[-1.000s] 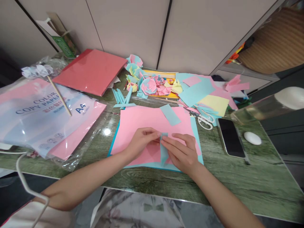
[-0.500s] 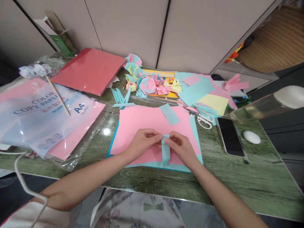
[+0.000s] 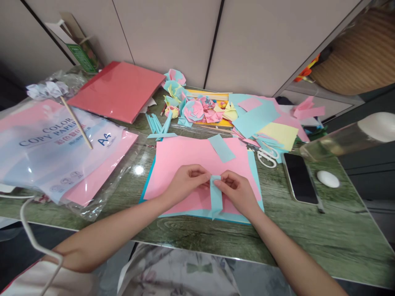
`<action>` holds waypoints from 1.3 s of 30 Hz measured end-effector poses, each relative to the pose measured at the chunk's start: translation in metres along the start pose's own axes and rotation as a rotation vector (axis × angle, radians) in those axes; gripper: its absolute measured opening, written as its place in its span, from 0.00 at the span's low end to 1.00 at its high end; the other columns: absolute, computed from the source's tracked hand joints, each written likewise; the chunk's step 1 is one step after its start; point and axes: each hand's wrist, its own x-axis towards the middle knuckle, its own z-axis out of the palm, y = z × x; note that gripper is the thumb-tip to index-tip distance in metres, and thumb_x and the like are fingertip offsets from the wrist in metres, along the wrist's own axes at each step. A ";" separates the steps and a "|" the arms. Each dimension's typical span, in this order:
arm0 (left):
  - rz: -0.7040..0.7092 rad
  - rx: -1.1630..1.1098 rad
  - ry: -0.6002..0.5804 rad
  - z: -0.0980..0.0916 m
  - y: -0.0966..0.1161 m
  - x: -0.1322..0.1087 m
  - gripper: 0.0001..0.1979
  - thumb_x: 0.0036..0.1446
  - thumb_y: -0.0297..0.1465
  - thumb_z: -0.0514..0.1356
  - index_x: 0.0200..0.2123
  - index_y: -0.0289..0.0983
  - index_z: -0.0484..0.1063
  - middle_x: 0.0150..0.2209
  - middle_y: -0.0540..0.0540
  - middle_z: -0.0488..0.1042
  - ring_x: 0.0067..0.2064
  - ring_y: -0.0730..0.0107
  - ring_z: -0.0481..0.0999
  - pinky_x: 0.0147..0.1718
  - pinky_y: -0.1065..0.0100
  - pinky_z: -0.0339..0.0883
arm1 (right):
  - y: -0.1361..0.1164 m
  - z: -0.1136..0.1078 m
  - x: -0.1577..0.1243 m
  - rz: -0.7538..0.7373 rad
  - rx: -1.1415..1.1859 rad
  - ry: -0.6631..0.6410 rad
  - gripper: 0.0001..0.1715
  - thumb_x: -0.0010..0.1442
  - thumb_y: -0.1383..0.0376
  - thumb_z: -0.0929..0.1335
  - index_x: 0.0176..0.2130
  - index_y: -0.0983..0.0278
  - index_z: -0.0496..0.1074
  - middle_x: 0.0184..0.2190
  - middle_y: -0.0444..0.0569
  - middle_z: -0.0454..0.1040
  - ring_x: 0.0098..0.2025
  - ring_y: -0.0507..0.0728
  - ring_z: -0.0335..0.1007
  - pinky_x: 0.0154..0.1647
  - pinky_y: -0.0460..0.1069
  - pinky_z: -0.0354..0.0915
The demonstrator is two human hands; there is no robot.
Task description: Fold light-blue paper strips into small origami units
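Observation:
Between my two hands hangs a light-blue paper strip, its upper end pinched and its lower end drooping towards me. My left hand is closed on the strip's top left edge. My right hand grips the top right edge, its thumb across the front of the paper. Both hands are over a pink sheet of paper, which lies on blue sheets that show at its edges. Another light-blue paper piece rests flat on the pink sheet, beyond my hands.
Paper flowers and cut sheets crowd the back. White-handled scissors, a phone, a white oval object and a bottle are on the right. Bagged copy paper and a red pad occupy the left.
The small fold at the strip's top no longer shows as it did; the strip now hangs flatter and looks slightly longer. Both hands stay almost in the same place.

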 end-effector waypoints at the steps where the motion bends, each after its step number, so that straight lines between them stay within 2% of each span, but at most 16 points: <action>1: 0.003 -0.003 -0.001 -0.001 0.000 0.000 0.08 0.47 0.32 0.60 0.26 0.32 0.70 0.24 0.49 0.72 0.26 0.74 0.73 0.28 0.72 0.68 | 0.000 0.000 0.000 0.000 -0.006 0.002 0.14 0.50 0.58 0.66 0.23 0.64 0.59 0.19 0.38 0.54 0.21 0.47 0.50 0.21 0.44 0.50; 15: -0.055 -0.013 -0.071 0.001 0.001 0.002 0.09 0.50 0.34 0.56 0.26 0.32 0.68 0.24 0.48 0.73 0.26 0.74 0.73 0.27 0.71 0.67 | -0.002 -0.001 -0.001 -0.016 -0.021 0.020 0.14 0.49 0.57 0.66 0.23 0.63 0.60 0.20 0.40 0.57 0.22 0.48 0.53 0.22 0.44 0.52; 20: -0.082 0.039 -0.069 0.000 0.001 0.000 0.10 0.45 0.34 0.61 0.26 0.31 0.69 0.22 0.48 0.72 0.24 0.76 0.71 0.26 0.74 0.66 | -0.002 -0.002 -0.001 -0.035 -0.022 0.023 0.13 0.50 0.59 0.67 0.24 0.63 0.60 0.20 0.40 0.57 0.23 0.48 0.53 0.23 0.44 0.52; 28: -0.097 -0.023 -0.097 -0.001 -0.002 0.003 0.10 0.45 0.34 0.61 0.27 0.31 0.70 0.22 0.48 0.73 0.24 0.76 0.72 0.26 0.74 0.65 | -0.002 -0.004 -0.001 -0.001 0.036 -0.101 0.16 0.52 0.56 0.64 0.22 0.63 0.58 0.19 0.38 0.51 0.22 0.48 0.48 0.22 0.44 0.49; 39: -0.105 -0.037 -0.088 0.001 -0.002 0.002 0.10 0.44 0.33 0.61 0.27 0.31 0.71 0.22 0.48 0.73 0.25 0.74 0.73 0.27 0.73 0.66 | -0.001 -0.003 0.000 0.006 0.003 -0.081 0.15 0.51 0.57 0.65 0.23 0.63 0.58 0.19 0.39 0.52 0.22 0.48 0.49 0.22 0.44 0.49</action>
